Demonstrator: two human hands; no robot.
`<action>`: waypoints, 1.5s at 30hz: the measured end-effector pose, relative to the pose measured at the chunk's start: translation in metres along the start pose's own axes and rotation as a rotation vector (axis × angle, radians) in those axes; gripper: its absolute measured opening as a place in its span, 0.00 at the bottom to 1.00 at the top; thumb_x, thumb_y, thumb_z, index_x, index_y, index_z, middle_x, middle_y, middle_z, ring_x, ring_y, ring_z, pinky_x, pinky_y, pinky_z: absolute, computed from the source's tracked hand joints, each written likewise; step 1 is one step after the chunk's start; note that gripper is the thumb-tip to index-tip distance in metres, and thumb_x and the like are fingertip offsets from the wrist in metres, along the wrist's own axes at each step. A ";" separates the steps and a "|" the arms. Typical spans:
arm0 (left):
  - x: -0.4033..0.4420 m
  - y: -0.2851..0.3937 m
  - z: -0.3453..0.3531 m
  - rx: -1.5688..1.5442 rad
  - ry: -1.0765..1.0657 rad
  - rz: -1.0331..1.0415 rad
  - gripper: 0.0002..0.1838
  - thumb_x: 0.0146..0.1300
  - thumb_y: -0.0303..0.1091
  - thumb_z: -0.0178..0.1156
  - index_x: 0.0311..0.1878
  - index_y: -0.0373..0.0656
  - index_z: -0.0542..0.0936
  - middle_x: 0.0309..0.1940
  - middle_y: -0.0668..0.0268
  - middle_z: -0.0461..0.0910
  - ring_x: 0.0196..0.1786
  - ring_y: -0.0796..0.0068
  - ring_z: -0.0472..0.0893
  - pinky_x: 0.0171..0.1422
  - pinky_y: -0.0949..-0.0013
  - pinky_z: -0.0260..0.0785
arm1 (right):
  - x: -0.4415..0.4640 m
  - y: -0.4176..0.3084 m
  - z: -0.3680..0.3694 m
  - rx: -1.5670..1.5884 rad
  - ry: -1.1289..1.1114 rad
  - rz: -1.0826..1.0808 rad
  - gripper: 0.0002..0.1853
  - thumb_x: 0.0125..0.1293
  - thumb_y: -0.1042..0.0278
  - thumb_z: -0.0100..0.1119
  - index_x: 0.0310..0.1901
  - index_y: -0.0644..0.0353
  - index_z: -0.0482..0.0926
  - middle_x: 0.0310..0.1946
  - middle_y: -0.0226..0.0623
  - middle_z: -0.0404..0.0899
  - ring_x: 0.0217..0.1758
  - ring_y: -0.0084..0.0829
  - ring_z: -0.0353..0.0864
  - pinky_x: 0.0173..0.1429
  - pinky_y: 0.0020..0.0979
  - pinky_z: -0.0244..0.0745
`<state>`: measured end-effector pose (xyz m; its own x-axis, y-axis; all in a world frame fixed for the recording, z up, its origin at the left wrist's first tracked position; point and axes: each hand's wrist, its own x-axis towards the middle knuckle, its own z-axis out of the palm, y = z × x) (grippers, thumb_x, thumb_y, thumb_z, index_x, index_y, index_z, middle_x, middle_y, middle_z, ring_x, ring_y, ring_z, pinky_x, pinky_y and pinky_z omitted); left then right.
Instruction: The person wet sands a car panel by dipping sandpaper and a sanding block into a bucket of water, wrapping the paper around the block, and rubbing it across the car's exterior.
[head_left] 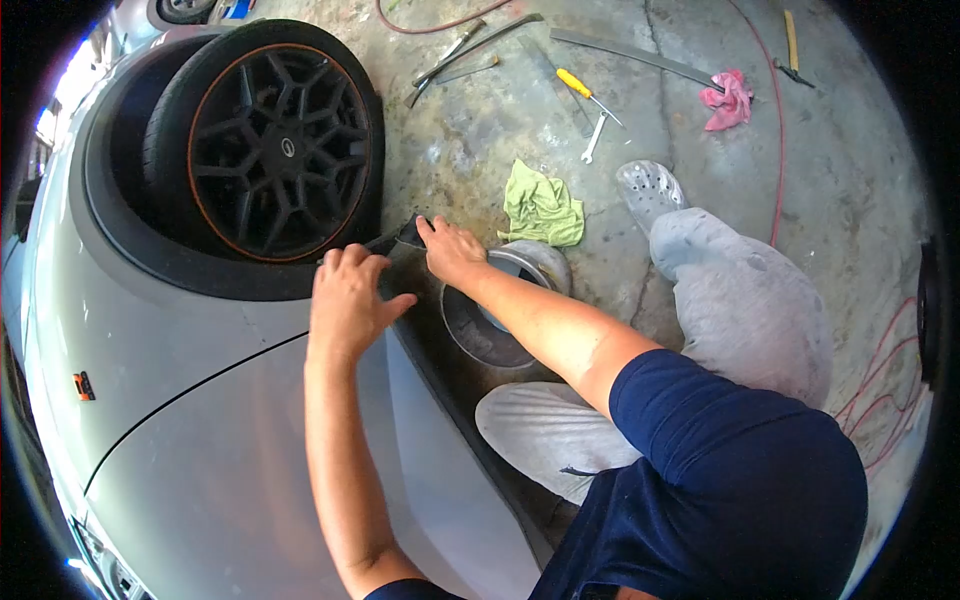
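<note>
My left hand (pixel 350 300) rests on the silver car's fender (pixel 200 320), fingers over the lower end of the black wheel-arch trim (pixel 255 285) and thumb held apart. Close beside it, my right hand (pixel 455 250) has its fingers closed on the end of a black trim piece (pixel 411 232) that sticks out at the bottom of the arch. The fingertips' far side is hidden. Above both hands stands the black alloy wheel (pixel 285 150) with its tire. Beneath my right forearm, a round metal wheel rim (pixel 480 335) sits on the floor.
A green cloth (pixel 540 205), a wrench (pixel 594 140), a yellow-handled screwdriver (pixel 585 90), a flat metal bar (pixel 635 57) and a pink rag (pixel 728 100) lie on the concrete. A hammer (pixel 793 60) and a red hose (pixel 778 150) are farther right.
</note>
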<state>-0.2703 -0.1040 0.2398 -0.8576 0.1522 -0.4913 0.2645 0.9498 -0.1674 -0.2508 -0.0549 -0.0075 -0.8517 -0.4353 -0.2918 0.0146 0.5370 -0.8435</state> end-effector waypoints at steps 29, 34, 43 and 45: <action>0.093 0.198 -0.008 -0.495 0.341 0.051 0.33 0.56 0.49 0.75 0.59 0.33 0.83 0.51 0.48 0.79 0.56 0.48 0.78 0.62 0.51 0.73 | -0.005 -0.002 -0.008 -0.032 0.018 -0.009 0.30 0.67 0.73 0.50 0.73 0.60 0.68 0.54 0.51 0.76 0.54 0.51 0.83 0.57 0.49 0.79; 0.141 0.222 -0.050 -0.673 0.536 0.184 0.35 0.54 0.60 0.73 0.47 0.31 0.88 0.48 0.46 0.83 0.58 0.50 0.79 0.64 0.55 0.73 | -0.001 0.001 -0.009 -0.032 0.043 -0.025 0.30 0.68 0.74 0.49 0.73 0.60 0.67 0.53 0.51 0.76 0.53 0.52 0.83 0.56 0.49 0.80; 0.165 0.213 -0.078 -0.589 -0.009 0.378 0.29 0.53 0.57 0.69 0.33 0.33 0.89 0.43 0.47 0.85 0.54 0.47 0.81 0.64 0.53 0.74 | -0.005 -0.009 -0.024 -0.176 0.013 -0.006 0.30 0.69 0.72 0.50 0.74 0.59 0.67 0.55 0.50 0.76 0.55 0.50 0.83 0.59 0.50 0.78; 0.136 0.168 -0.033 -0.435 -0.005 0.386 0.32 0.56 0.59 0.71 0.44 0.34 0.89 0.43 0.44 0.84 0.54 0.48 0.81 0.62 0.54 0.73 | -0.011 -0.017 -0.042 -0.207 -0.055 0.003 0.30 0.69 0.72 0.50 0.74 0.59 0.67 0.55 0.49 0.76 0.56 0.50 0.83 0.59 0.50 0.78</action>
<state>-0.3570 0.0854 0.1734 -0.7331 0.5091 -0.4510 0.3508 0.8511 0.3906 -0.2639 -0.0286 0.0287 -0.8221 -0.4690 -0.3228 -0.0958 0.6729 -0.7335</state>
